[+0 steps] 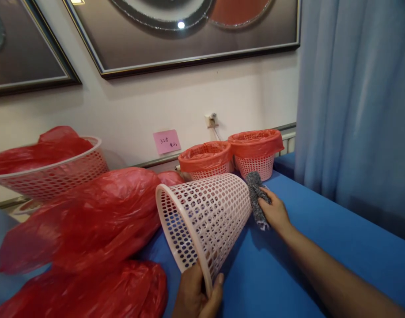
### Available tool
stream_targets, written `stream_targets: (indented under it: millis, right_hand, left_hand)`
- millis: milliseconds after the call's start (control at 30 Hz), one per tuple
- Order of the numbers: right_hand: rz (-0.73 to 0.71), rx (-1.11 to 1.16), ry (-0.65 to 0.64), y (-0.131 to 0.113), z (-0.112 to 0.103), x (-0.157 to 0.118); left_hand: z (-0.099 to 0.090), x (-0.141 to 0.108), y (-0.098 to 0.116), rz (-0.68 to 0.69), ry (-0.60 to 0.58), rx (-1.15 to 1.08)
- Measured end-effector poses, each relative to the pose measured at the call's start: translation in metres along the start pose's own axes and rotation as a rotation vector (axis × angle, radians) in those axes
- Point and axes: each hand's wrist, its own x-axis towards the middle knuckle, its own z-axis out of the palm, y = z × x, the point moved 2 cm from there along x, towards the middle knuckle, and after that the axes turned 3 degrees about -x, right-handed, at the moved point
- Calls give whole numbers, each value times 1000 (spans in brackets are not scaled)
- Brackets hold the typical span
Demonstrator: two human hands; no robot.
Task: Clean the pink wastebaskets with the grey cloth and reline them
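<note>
A white perforated plastic wastebasket [218, 207] lies tilted on its side above the blue surface, its open mouth facing left toward me. My left hand [197, 293] is closed on the lower part of its rim, the thumb on one side and fingers on the other. At the far end, my right hand [275, 210] grips a grey cloth [255, 194] against the basket's base. Part of the cloth hangs below the fingers. Red plastic bags [106, 212] lie in a loose heap just left of the basket.
Two baskets with red liners, one [205, 159] and another [255, 152], stand behind on the blue table [321, 212]. A larger lined basket [56, 176] is at left. A pink note [167, 141] and a wall socket [211, 120] are on the wall. A blue curtain [354, 97] hangs at right.
</note>
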Motion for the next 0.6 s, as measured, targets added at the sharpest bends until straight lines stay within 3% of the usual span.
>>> stream_targets:
  millis: [100, 233, 333, 367, 433, 533, 600]
  right_hand:
    - [-185, 9, -53, -23, -5, -29]
    - [-829, 80, -240, -72, -17, -113]
    - [-1042, 120, -248, -84, -22, -141]
    - [-1020, 95, -233, -82, -21, -136]
    - [-839, 0, -172, -69, -16, -107]
    - [-355, -122, -31, -33, -12, -42]
    - [-117, -132, -6, -12, -11, -8]
  left_hand:
    - [6, 0, -4, 38, -53, 55]
    - [11, 0, -7, 105, -137, 52]
    - [11, 2, -5, 207, -176, 87]
    - [11, 3, -3, 209, -187, 97]
    - [11, 7, 1, 181, -205, 102]
    - [12, 13, 6, 132, -219, 128]
    - [14, 13, 6, 111, -252, 151]
